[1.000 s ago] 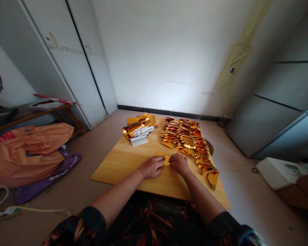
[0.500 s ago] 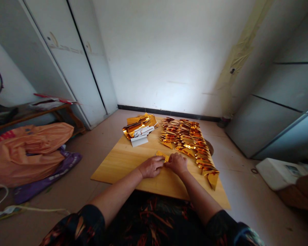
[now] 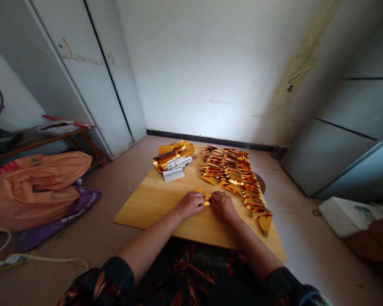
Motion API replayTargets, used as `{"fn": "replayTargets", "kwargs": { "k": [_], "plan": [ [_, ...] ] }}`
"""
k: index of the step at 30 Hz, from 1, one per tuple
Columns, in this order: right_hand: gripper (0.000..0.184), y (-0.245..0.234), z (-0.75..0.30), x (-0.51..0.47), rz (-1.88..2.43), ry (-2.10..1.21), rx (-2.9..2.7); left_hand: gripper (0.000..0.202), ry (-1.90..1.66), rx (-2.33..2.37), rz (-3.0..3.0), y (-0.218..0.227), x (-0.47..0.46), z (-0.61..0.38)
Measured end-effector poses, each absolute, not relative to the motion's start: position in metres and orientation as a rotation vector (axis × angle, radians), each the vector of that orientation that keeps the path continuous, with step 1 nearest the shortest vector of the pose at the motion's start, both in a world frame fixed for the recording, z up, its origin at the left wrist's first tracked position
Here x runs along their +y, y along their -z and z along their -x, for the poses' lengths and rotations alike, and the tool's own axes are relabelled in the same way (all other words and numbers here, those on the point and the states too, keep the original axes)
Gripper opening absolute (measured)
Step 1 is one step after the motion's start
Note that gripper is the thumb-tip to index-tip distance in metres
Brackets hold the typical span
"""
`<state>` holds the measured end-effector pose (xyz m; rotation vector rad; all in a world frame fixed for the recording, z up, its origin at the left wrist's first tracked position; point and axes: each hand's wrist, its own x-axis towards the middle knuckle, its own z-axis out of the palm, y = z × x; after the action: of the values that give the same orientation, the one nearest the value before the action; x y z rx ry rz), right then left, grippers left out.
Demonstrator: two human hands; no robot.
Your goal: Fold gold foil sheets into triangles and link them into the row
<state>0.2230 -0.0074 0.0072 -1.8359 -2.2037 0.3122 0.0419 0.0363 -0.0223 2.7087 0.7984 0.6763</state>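
Note:
A small piece of gold foil paper [image 3: 207,196] lies between my hands on the wooden board [image 3: 143,208], mostly covered by my fingers. My left hand [image 3: 192,204] is closed on its left side, with the fingers curled. On its right side my right hand [image 3: 222,205] grips it with bent fingers. Rows of folded gold foil pieces [image 3: 231,170] overlap one another at the board's right, the nearest a pointed piece [image 3: 265,222]. At the far left of the board sits a heap of gold foil sheets [image 3: 178,148], with white-backed folded papers [image 3: 174,174] in front.
An orange plastic bag [image 3: 41,182] and a purple bag [image 3: 64,216] lie on the floor at left, near a pale cable [image 3: 51,258]. A white box [image 3: 344,216] stands at right. Behind the board is a white wall [image 3: 204,85]; a grey cabinet [image 3: 95,76] rises at left.
The fingers of both hands have shifted on the gold foil paper, and more of its near part shows between them. The stacks and the heap have not moved.

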Motion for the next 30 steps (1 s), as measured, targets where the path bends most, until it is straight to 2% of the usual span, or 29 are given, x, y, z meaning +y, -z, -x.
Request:
{"fn": "replayTargets", "kwargs": {
  "k": [4, 10, 15, 20, 30],
  "plan": [
    [0.026, -0.004, -0.217, -0.018, 1.785, -0.259, -2.271, 0.008, -0.734, 0.890, -2.671, 0.019, 0.035, -0.044],
    [0.025, -0.007, -0.204, -0.026, 1.826, -0.205, -2.305, 0.030, -0.813, 0.950, -2.610, 0.017, 0.033, -0.037],
    [0.024, -0.013, -0.199, -0.029, 1.834, -0.234, -2.346, 0.018, -0.829, 1.022, -2.531, 0.026, 0.034, -0.036],
    [0.025, -0.013, -0.196, -0.030, 1.769, -0.255, -2.400, 0.017, -0.868, 1.111, -2.571, 0.026, 0.032, -0.035],
    [0.021, 0.005, -0.216, -0.017, 1.371, -0.281, -2.409, 0.019, -0.604, 1.037, -2.854, 0.016, 0.018, -0.022]
  ]
}}
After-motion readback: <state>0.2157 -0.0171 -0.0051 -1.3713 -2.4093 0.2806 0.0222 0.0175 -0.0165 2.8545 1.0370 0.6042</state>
